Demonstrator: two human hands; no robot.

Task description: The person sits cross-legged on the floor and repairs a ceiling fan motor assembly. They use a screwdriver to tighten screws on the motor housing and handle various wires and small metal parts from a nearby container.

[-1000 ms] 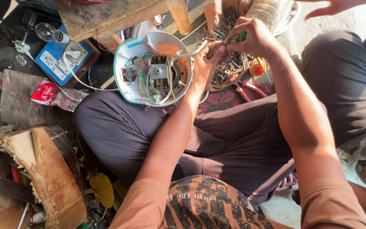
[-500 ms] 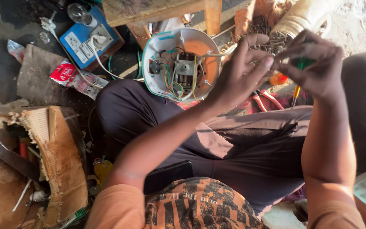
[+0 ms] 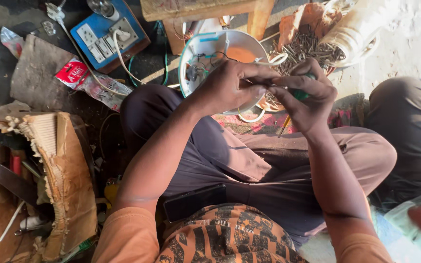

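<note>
Left hand point(image 3: 230, 87): fingers curled, closed over the open face of the round white housing point(image 3: 205, 53), thumb and fingertips pinched toward the right hand. What sits between the fingertips is too small to tell. A white wire point(image 3: 269, 61) loops out of the housing just above the knuckles.

Right hand point(image 3: 310, 97): closed in a fist around a green-handled screwdriver point(image 3: 296, 92). Only a patch of green handle shows between the fingers. Its long axis appears to run roughly level, pointing toward the left hand; the tip is hidden where the two hands meet.

Housing: lies on the ground just beyond the person's knees, open side up, wiring and small components visible inside, orange inner wall on the right. Rim ringed with a green cable.

A yellow-handled tool point(image 3: 284, 125) lies on the patterned cloth below the right hand, slanted, its upper end toward the hand.

Packages and labelled items:
- Red and clear plastic packet point(image 3: 81, 80), crumpled, on the ground left of the housing, lying at a slant.
- Blue switchboard point(image 3: 105, 31) with white sockets and switches, upper left, white cord plugged in.
- Clear plastic jar point(image 3: 356, 29), tipped on its side at upper right, screws point(image 3: 308, 46) spilled beside it.
- Torn cardboard box point(image 3: 59, 180), lower left, edge frayed.
</note>
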